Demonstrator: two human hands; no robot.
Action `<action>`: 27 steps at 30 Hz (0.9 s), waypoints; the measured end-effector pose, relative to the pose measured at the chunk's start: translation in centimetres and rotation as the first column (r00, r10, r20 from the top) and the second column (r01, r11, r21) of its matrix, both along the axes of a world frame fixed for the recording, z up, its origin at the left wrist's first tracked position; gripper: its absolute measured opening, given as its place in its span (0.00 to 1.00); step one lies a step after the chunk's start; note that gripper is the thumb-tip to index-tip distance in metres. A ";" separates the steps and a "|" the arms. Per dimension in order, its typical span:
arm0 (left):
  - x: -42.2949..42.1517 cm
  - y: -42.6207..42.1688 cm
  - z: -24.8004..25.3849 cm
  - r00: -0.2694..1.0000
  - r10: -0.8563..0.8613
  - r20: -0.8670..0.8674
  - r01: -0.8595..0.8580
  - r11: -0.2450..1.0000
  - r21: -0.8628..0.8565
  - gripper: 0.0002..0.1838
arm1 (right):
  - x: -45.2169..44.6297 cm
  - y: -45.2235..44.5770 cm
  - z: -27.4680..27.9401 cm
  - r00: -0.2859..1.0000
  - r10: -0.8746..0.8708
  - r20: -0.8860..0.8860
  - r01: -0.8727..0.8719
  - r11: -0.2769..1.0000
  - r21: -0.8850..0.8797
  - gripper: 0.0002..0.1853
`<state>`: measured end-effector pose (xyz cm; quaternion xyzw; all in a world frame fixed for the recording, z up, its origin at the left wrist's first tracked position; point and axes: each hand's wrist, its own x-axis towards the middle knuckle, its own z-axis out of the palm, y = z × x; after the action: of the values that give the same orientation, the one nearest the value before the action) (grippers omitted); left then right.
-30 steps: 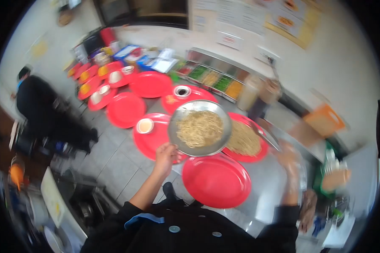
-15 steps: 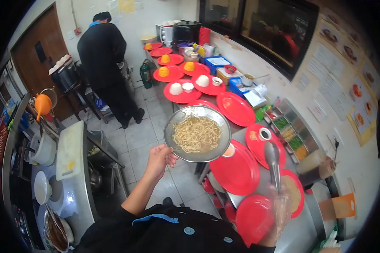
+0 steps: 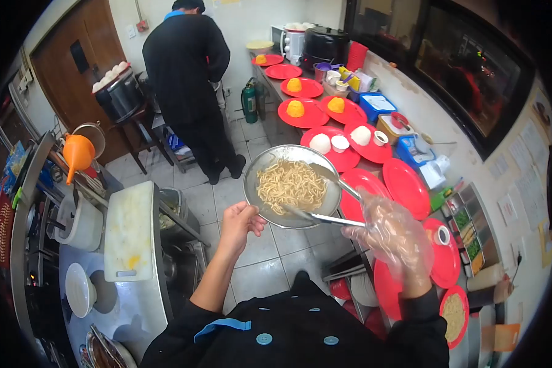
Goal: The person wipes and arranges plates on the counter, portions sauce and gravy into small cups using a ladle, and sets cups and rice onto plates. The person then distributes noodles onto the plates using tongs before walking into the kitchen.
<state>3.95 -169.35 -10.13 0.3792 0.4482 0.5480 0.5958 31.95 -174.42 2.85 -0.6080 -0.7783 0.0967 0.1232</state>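
With the metal bowl [image 3: 276,156] left of the nearer red plates [image 3: 406,184], my left hand [image 3: 238,224] sensibly pinches its rim; my right hand [image 3: 395,236] clasps spread tongs [image 3: 336,219] over likely soft, slippery noodles [image 3: 291,185].

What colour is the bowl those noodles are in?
The bowl is silvery grey; it shows best in the head view.

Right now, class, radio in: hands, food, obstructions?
Bare left hand holding round silver metal pan. Clear-gloved right hand holding long metal tongs, spread, at tan noodles. No obstruction visible.
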 end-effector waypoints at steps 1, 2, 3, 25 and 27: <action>-0.1 1.0 -0.3 1.000 0.012 0.004 -0.012 1.000 -0.015 0.06 | -0.2 1.8 -0.6 0.997 0.058 0.055 -0.065 0.987 0.150 0.34; -0.1 2.0 -0.7 1.000 0.019 0.008 -0.019 1.000 -0.009 0.06 | -0.3 3.5 -1.3 0.996 0.069 0.054 -0.076 0.988 0.135 0.34; -0.1 3.5 -0.8 1.000 0.025 0.013 -0.025 1.000 0.012 0.05 | -0.2 5.6 -1.8 0.992 0.109 0.063 -0.118 0.979 0.164 0.33; 1.4 38.8 -3.7 0.985 -0.170 0.020 0.170 0.985 -0.040 0.06 | 0.6 41.6 -0.5 0.807 0.233 -0.542 -0.140 0.968 0.208 0.10; 1.2 41.1 -4.2 0.978 -0.208 0.030 0.208 0.978 -0.017 0.05 | -0.1 42.9 -3.4 0.138 -0.022 -0.990 -0.028 0.999 -0.026 0.11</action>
<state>5.14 -128.21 -14.35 0.4105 0.4033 0.4833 0.6598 31.86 -131.51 -0.58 -0.3956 -0.5055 0.4871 0.5921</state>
